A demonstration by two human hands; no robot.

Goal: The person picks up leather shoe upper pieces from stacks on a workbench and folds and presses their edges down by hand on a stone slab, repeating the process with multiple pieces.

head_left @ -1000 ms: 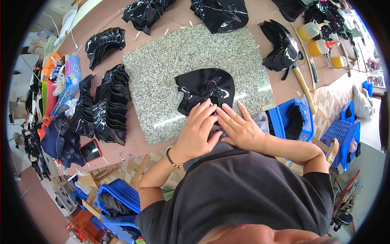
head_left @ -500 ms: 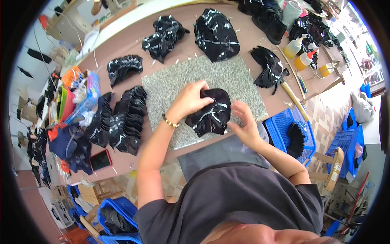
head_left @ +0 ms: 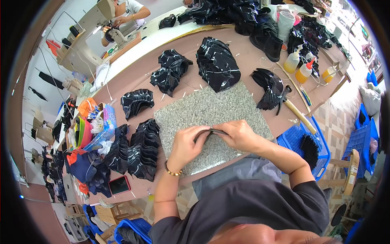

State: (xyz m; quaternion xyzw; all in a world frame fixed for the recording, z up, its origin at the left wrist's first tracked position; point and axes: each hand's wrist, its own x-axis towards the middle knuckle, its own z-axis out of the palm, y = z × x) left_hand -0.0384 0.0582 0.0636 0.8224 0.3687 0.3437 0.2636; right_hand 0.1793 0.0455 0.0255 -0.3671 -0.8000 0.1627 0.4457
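Note:
My left hand and my right hand pinch a black leather-like piece between them. It is seen nearly edge-on, arched between my fingers, so most of its surface is hidden. Both hands are over the near part of a speckled granite slab. Beyond the slab lies a stack of glossy black pieces with white streaks. To its left are a folded-looking stack and a curved stack. Fanned rows of black pieces lie left of my left hand.
A hammer and a black bundle lie right of the slab. Bottles of yellow liquid stand farther back. A phone rests near the left front edge. A blue basket stands right. Another person works at a sewing machine.
My right hand has closed on the black piece, which was lying flatter and is now raised edge-on in both hands. The view has tilted up, bringing the sewing machine and the other person into sight.

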